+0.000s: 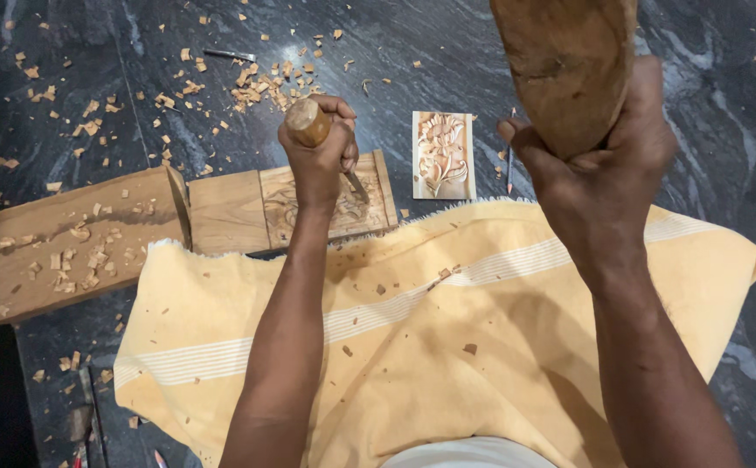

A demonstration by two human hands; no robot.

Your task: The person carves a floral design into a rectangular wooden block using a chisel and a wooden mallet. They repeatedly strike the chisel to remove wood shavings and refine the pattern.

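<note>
Both forearms are bare from the elbow down, with no sleeves, watch, rings or bands on either wrist or on the fingers. The left hand (319,147) and the right hand (593,169) are ungloved. A pale yellow cloth (447,347) with thin white stripes covers the lap, its edge lightly frayed. A strip of white garment (469,453) shows at the waist.

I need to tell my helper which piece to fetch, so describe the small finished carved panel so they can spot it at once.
Start at the yellow cloth spread over the dark stone floor. Just beyond its far edge, right of the wood block that the left hand is chiselling, a small upright rectangular panel lies flat. Unlike the darker boards around it, it is pale and bears a finished relief carving.
</note>
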